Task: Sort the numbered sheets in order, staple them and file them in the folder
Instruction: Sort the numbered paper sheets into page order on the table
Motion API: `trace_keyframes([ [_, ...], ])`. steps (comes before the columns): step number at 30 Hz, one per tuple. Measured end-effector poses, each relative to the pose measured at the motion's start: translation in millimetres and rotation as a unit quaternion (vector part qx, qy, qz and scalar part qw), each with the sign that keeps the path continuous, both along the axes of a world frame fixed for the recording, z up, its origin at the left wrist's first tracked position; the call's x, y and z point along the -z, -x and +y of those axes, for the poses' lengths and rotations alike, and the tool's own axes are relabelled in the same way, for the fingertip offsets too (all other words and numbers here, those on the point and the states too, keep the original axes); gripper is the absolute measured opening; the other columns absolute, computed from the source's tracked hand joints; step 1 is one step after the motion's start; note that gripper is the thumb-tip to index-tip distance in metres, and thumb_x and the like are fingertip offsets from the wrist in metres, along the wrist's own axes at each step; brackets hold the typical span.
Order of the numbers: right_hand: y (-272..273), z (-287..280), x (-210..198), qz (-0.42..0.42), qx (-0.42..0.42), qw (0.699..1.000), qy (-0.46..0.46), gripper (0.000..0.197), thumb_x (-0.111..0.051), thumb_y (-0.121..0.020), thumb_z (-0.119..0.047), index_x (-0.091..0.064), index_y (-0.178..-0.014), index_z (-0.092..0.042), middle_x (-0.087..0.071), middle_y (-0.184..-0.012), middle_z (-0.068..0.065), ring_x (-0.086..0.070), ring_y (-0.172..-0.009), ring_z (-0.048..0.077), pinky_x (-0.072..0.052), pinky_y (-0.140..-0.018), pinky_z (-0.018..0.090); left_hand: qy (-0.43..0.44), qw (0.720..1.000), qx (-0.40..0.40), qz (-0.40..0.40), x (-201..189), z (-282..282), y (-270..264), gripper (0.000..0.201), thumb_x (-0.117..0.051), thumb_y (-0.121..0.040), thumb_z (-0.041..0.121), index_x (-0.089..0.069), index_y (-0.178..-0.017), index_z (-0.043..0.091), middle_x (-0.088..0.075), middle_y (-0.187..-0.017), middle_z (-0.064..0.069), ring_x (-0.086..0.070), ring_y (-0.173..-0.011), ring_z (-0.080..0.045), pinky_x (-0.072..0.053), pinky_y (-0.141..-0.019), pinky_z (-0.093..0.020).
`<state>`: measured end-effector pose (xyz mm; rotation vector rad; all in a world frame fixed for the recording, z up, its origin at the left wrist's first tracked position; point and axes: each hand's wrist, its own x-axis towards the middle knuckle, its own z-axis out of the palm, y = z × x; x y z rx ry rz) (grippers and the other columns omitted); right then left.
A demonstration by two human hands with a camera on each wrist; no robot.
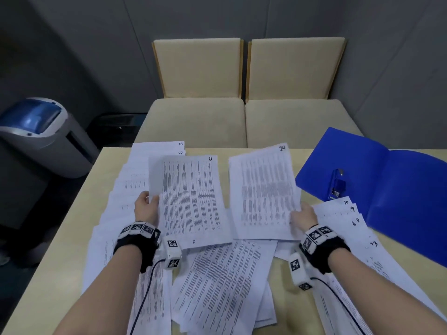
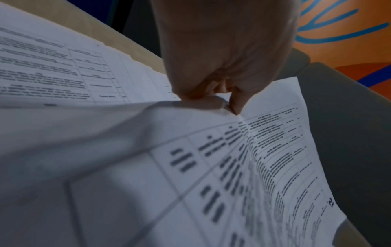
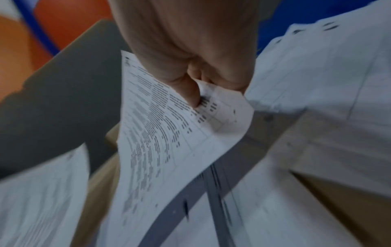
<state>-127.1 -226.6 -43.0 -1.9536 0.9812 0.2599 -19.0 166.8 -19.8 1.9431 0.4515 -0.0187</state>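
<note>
My left hand (image 1: 147, 206) pinches the left edge of sheet 21 (image 1: 191, 199), lifted above the table; the left wrist view shows thumb and fingers of that hand (image 2: 222, 93) clamped on sheet 21 (image 2: 264, 150). My right hand (image 1: 303, 215) pinches the right edge of sheet 24 (image 1: 263, 189), also raised; the right wrist view has this hand (image 3: 196, 93) with sheet 24 (image 3: 165, 142). Fanned sheets with 22 and 23 on top (image 1: 159, 151) lie at the left. More numbered sheets (image 1: 348, 213) fan out at the right. An open blue folder (image 1: 399, 189) carries a blue stapler (image 1: 336, 183).
Loose printed sheets (image 1: 222, 281) lie scattered on the wooden table (image 1: 58, 250) near me. Two beige chairs (image 1: 246, 93) stand behind the table's far edge. A grey and blue bin (image 1: 41, 134) stands on the floor at the left.
</note>
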Motion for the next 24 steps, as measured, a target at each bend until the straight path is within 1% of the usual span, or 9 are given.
trace_keyframes([
  [2,1,-15,-4,-0.060,0.072,0.995,-0.030,0.038,-0.046,-0.084,0.002,-0.059,-0.119,-0.007,-0.061,-0.123,0.016,-0.058,-0.105,0.031,-0.047,-0.097,0.040,0.015,1.000,-0.012,0.005,-4,0,-5,0.016,-0.051,-0.094,0.010,-0.056,-0.106,0.001,-0.055,-0.080,-0.015,-0.046,-0.062,-0.022,-0.036,-0.059,-0.029],
  [4,2,-24,-8,-0.095,0.111,0.987,-0.067,0.037,-0.045,-0.083,0.010,-0.061,-0.114,-0.004,-0.063,-0.115,0.014,-0.058,-0.097,0.028,-0.048,-0.091,0.037,0.042,0.999,-0.007,0.021,-9,-4,-5,0.017,-0.051,-0.094,0.008,-0.056,-0.108,-0.001,-0.057,-0.083,-0.016,-0.046,-0.058,-0.021,-0.038,-0.061,-0.029],
  [8,2,-19,-6,-0.064,0.103,0.985,-0.126,0.037,-0.048,-0.085,0.010,-0.059,-0.119,-0.001,-0.062,-0.117,0.016,-0.059,-0.108,0.033,-0.045,-0.100,0.049,0.082,0.991,0.081,0.062,-21,-31,17,0.006,-0.052,-0.094,0.006,-0.057,-0.097,0.006,-0.061,-0.077,-0.006,-0.058,-0.068,-0.023,-0.045,-0.057,-0.025],
  [10,5,-6,0,-0.048,0.099,0.981,-0.159,0.040,-0.047,-0.085,0.012,-0.057,-0.121,-0.002,-0.062,-0.115,0.015,-0.059,-0.110,0.034,-0.045,-0.100,0.048,0.083,0.983,0.128,0.101,-17,-46,29,0.011,-0.049,-0.096,0.008,-0.054,-0.090,0.016,-0.060,-0.074,-0.002,-0.059,-0.063,-0.014,-0.046,-0.056,-0.021],
  [12,8,7,10,-0.027,0.083,0.982,-0.167,0.038,-0.045,-0.084,0.012,-0.058,-0.117,0.000,-0.063,-0.115,0.017,-0.059,-0.109,0.035,-0.046,-0.099,0.049,0.091,0.974,0.163,0.127,-2,-58,35,0.007,-0.050,-0.094,0.015,-0.056,-0.095,0.018,-0.068,-0.088,-0.012,-0.067,-0.072,-0.019,-0.056,-0.069,-0.030],
  [14,9,17,18,-0.016,0.062,0.986,-0.152,0.034,-0.044,-0.082,0.011,-0.059,-0.111,0.000,-0.064,-0.114,0.020,-0.060,-0.106,0.036,-0.047,-0.097,0.051,0.081,0.969,0.179,0.148,19,-63,35,0.031,-0.050,-0.086,0.024,-0.056,-0.115,0.013,-0.067,-0.114,-0.015,-0.066,-0.100,-0.030,-0.052,-0.093,-0.047],
  [18,14,31,15,-0.030,0.026,0.989,-0.139,0.026,-0.044,-0.084,0.010,-0.059,-0.099,-0.006,-0.063,-0.113,0.019,-0.060,-0.105,0.034,-0.048,-0.096,0.048,0.085,0.963,0.183,0.182,45,-69,28,0.044,-0.049,-0.089,0.019,-0.048,-0.130,0.005,-0.061,-0.126,-0.012,-0.060,-0.113,-0.030,-0.045,-0.103,-0.047],
  [20,15,35,11,-0.042,0.009,0.990,-0.132,0.030,-0.044,-0.086,0.009,-0.059,-0.105,-0.009,-0.062,-0.118,0.016,-0.058,-0.108,0.031,-0.046,-0.099,0.045,0.089,0.957,0.195,0.196,38,-72,29,0.055,-0.051,-0.084,0.024,-0.046,-0.134,0.004,-0.058,-0.132,-0.012,-0.057,-0.118,-0.029,-0.043,-0.105,-0.047],
  [24,13,31,2,-0.025,0.013,0.998,-0.060,0.042,-0.040,-0.088,0.005,-0.048,-0.130,0.003,-0.053,-0.133,0.016,-0.048,-0.123,0.034,-0.035,-0.108,0.042,0.124,0.948,0.194,0.221,30,-66,25,0.029,-0.048,-0.094,0.008,-0.053,-0.121,0.000,-0.064,-0.118,-0.019,-0.063,-0.107,-0.034,-0.049,-0.096,-0.046],
])
